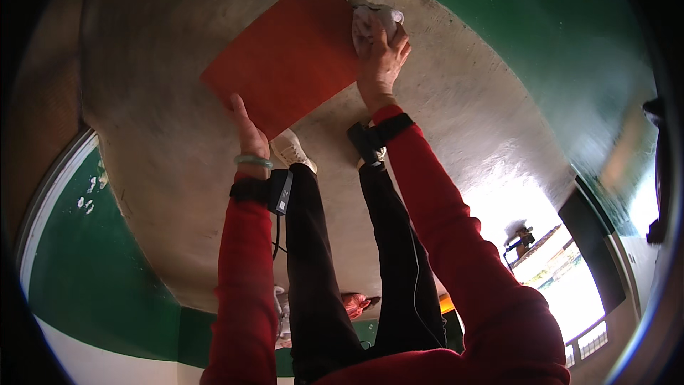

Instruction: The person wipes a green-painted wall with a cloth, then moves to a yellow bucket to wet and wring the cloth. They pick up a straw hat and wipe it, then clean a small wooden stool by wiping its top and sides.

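A flat red-orange rectangular panel (288, 59) is held tilted above the floor, in front of my feet. My left hand (247, 125) grips its near left edge, thumb on the upper face and the fingers hidden beneath. At the panel's right edge, my right hand (383, 51) presses a crumpled whitish cloth (368, 24), its fingers spread over the fabric. Black straps with small devices sit on both wrists, and a pale green bangle (253, 160) circles the left one.
Grey concrete floor (176, 171) surrounds my white shoes (291, 149). Green-painted walls (534, 21) curve along the right and lower left. A bright doorway (572, 283) lies at the lower right. A red plastic bag (355, 305) rests on the floor behind my legs.
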### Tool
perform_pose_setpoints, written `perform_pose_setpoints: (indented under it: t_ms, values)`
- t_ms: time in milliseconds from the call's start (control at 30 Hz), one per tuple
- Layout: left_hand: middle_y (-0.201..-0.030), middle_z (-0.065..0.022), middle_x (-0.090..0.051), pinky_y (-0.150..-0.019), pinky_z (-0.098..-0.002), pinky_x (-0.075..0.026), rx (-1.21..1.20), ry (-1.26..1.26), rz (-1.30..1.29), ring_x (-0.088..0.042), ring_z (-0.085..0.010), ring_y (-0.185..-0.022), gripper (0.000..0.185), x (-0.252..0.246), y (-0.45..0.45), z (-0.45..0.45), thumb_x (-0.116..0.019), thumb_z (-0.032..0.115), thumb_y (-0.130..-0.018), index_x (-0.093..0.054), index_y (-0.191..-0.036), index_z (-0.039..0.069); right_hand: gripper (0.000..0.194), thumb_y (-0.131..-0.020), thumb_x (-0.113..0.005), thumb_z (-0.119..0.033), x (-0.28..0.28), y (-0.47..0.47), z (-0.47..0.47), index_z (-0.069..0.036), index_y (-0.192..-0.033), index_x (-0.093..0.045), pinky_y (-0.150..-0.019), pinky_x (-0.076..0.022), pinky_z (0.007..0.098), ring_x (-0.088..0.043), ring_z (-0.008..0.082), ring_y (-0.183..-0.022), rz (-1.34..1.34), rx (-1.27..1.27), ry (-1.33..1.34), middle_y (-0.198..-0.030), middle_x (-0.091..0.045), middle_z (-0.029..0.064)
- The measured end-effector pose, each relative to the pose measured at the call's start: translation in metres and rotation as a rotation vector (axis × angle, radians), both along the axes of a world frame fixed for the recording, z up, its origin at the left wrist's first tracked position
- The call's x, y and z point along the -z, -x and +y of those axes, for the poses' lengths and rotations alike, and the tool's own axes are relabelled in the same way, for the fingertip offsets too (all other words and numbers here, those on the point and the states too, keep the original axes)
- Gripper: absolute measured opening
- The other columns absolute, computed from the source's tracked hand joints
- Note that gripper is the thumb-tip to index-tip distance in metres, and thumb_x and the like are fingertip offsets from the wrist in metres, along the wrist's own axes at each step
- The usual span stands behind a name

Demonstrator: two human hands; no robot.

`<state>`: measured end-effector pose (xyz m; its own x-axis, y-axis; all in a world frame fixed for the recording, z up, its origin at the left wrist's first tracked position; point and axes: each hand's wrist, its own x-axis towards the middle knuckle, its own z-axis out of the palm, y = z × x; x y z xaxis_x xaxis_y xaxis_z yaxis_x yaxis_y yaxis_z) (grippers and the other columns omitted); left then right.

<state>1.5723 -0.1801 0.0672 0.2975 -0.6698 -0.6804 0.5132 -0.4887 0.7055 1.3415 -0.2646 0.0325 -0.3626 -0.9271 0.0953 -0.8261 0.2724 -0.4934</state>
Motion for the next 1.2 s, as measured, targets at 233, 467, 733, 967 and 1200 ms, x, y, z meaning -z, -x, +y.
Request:
perform_pose_setpoints:
  t_ms: [233,467,733,967,1200]
  values:
    - [-0.158,-0.0090,-0.024,-0.118,-0.0380,-0.026,-0.009,-0.055,0.016,-0.030,-0.0231,-0.142,0.083,-0.005,0.001,-0.005,-0.043,0.064,-0.096,-0.017,-0.155,0.011,0.043,-0.076,-0.066,-0.025,-0.012,-0.047,0.058,-0.038,-0.117,-0.066,-0.094,-0.0370,0.0491,-0.040,0.0328,-0.122,-0.040,-0.475,0.087,-0.130,-0.046,0.0041]
    - [-0.161,-0.0099,-0.016,-0.120,-0.0344,-0.018,0.044,-0.042,-0.060,-0.024,-0.0205,-0.145,0.086,0.020,-0.014,0.002,-0.032,0.067,-0.097,-0.014,-0.155,0.005,0.047,-0.076,-0.067,-0.018,-0.024,-0.085,0.036,-0.037,-0.119,-0.066,-0.109,-0.0333,0.0478,-0.040,0.0285,-0.128,-0.103,-1.075,-0.018,-0.135,-0.046,-0.0024]
    - [-0.162,-0.0103,-0.009,-0.121,-0.0383,-0.016,0.044,0.061,-0.044,-0.018,-0.0220,-0.147,0.095,0.018,-0.007,0.013,-0.039,0.071,-0.093,-0.008,-0.155,0.006,0.048,-0.082,-0.065,-0.017,-0.021,-0.070,-0.066,-0.037,-0.126,-0.061,-0.094,-0.0419,0.0530,-0.039,0.0389,-0.120,-0.002,-0.377,0.110,-0.138,-0.039,0.0080]
    - [-0.158,-0.0075,-0.024,-0.119,-0.0376,-0.021,-0.085,0.022,0.145,-0.027,-0.0228,-0.144,0.085,0.005,-0.004,0.001,-0.023,0.072,-0.096,-0.016,-0.155,0.011,0.040,-0.081,-0.064,-0.025,-0.032,-0.172,0.022,-0.034,-0.120,-0.064,-0.095,-0.0387,0.0484,-0.038,0.0346,-0.121,-0.085,-0.819,0.012,-0.131,-0.043,0.0026]
    - [-0.154,-0.0077,-0.033,-0.117,-0.0401,-0.026,-0.199,0.000,0.466,-0.033,-0.0247,-0.141,0.083,-0.005,-0.027,0.018,-0.020,0.074,-0.094,-0.024,-0.153,0.016,0.039,-0.074,-0.070,-0.022,-0.043,-0.157,0.050,-0.028,-0.113,-0.070,-0.098,-0.0420,0.0443,-0.047,0.0321,-0.113,-0.554,-0.829,-0.248,-0.106,-0.057,0.0062]
